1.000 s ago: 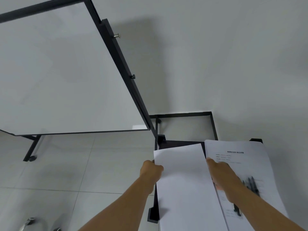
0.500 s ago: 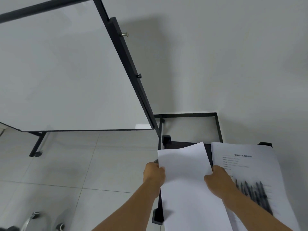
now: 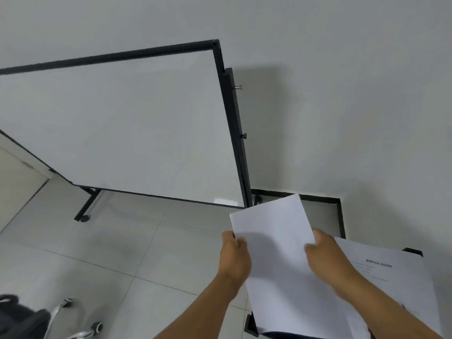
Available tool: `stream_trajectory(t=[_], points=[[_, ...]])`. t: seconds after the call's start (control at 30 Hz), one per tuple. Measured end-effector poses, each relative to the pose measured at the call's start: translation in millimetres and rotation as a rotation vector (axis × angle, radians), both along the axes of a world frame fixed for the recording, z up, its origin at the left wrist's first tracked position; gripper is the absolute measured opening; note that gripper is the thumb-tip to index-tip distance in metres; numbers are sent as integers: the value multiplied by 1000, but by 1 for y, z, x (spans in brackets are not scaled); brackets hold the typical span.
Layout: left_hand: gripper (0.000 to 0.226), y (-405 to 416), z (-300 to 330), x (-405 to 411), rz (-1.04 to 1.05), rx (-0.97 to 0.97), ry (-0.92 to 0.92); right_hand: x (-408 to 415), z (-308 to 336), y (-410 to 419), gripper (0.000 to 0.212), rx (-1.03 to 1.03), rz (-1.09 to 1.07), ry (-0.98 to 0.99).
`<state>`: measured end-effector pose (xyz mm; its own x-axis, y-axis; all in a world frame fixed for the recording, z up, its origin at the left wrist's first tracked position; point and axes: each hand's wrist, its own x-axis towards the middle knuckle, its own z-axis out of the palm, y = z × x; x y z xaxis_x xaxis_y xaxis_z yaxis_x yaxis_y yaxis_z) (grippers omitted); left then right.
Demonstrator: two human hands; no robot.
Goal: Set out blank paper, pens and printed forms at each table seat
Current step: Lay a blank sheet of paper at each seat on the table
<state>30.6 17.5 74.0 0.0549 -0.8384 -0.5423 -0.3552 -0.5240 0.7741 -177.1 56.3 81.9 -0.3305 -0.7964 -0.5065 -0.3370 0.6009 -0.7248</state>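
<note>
A stack of blank white paper (image 3: 276, 243) is lifted and tilted above a small black table (image 3: 250, 325) at the lower right. My left hand (image 3: 234, 255) grips its left edge. My right hand (image 3: 322, 258) holds its right edge, with the fingers under the sheets. To the right lies a pile of printed forms (image 3: 396, 272) with lines of text near the top. My right arm hides the lower part of the forms, and no pens show.
A large whiteboard (image 3: 122, 126) on a black wheeled stand (image 3: 84, 211) leans at the left. A grey wall fills the back. Tiled floor lies below, with an office chair base (image 3: 73, 324) at the bottom left. A black frame (image 3: 340, 216) stands by the wall.
Both hands have raised the blank paper off the table and tilted it to the left. The view has swung left and up; the pens on the forms are now out of sight.
</note>
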Motion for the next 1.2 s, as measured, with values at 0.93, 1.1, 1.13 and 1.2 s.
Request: stream_trajectory(t=[0.93,1.1,1.13,1.2], points=[[24,231,315,535,804,-668,97,576,332,23,25,-590,824,-477],[23,276,328,597,940,-736,105,657,359,49,18,-689,930,-553],[23,283,329,605,961,-743,111,670,362,52,17,-693,952,-579],[23,295,330,626,1017,-761,128,700,366,57,15,-681,1006,-649]])
